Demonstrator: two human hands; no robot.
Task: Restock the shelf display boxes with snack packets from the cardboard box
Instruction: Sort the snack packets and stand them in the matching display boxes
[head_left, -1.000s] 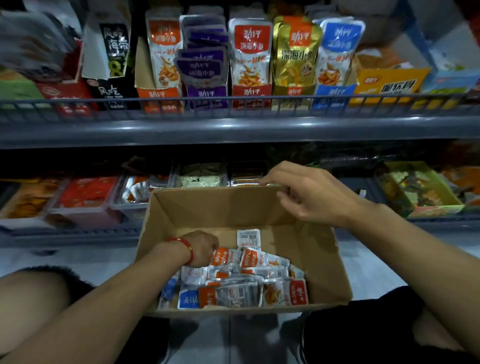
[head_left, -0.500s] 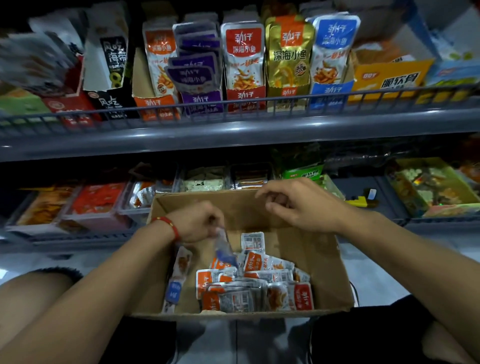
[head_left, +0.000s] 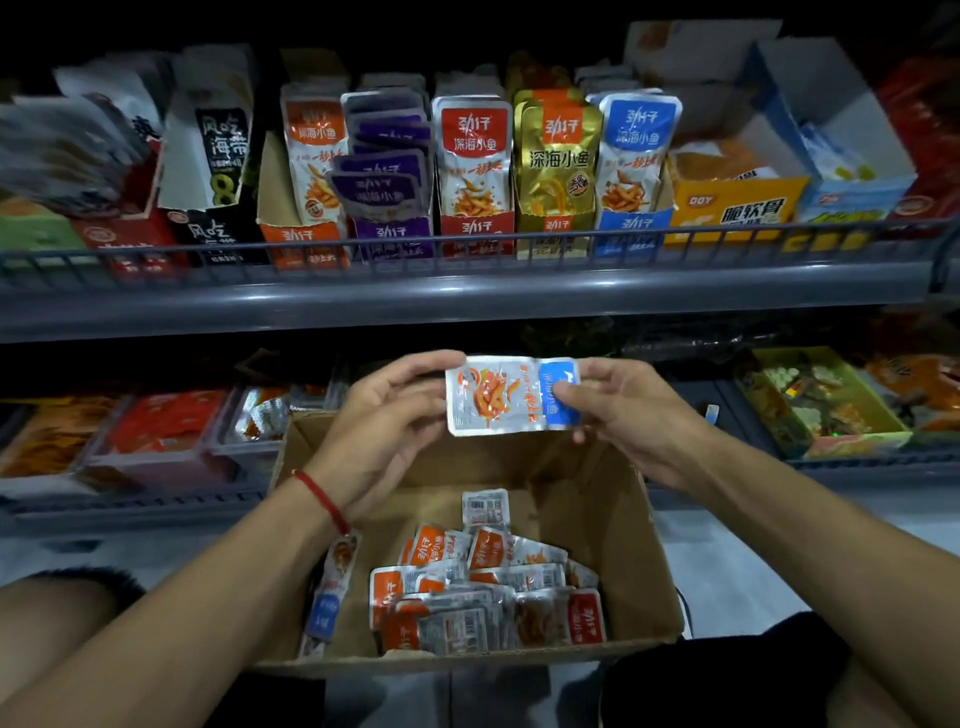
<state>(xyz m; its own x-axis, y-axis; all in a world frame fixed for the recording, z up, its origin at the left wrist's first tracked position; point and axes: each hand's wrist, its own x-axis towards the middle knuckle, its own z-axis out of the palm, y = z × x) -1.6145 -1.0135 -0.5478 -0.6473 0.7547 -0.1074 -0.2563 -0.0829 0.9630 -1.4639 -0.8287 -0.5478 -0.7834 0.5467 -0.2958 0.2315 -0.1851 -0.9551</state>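
Note:
A silver snack packet with a blue end (head_left: 506, 395) hangs sideways above the open cardboard box (head_left: 639, 566). My left hand (head_left: 387, 421) pinches its left edge and my right hand (head_left: 618, 410) pinches its blue right end. Several orange, red and blue packets (head_left: 488, 597) lie in a heap on the box floor, and one blue packet (head_left: 330, 592) leans against the left wall. On the upper shelf stand display boxes: orange (head_left: 304, 244), purple (head_left: 392, 236), red (head_left: 475, 228), gold (head_left: 556, 226) and blue (head_left: 631, 228), each with upright packets.
A grey wire rail (head_left: 467, 260) fronts the upper shelf. The lower shelf holds trays of red and orange snacks (head_left: 161, 426) at left and a green tray (head_left: 826, 410) at right. My knees flank the box, which sits on my lap.
My left hand rose out of the box with a blue-ended packet. My right hand left the box's back rim and took the packet's other end. The camera tilted up slightly.

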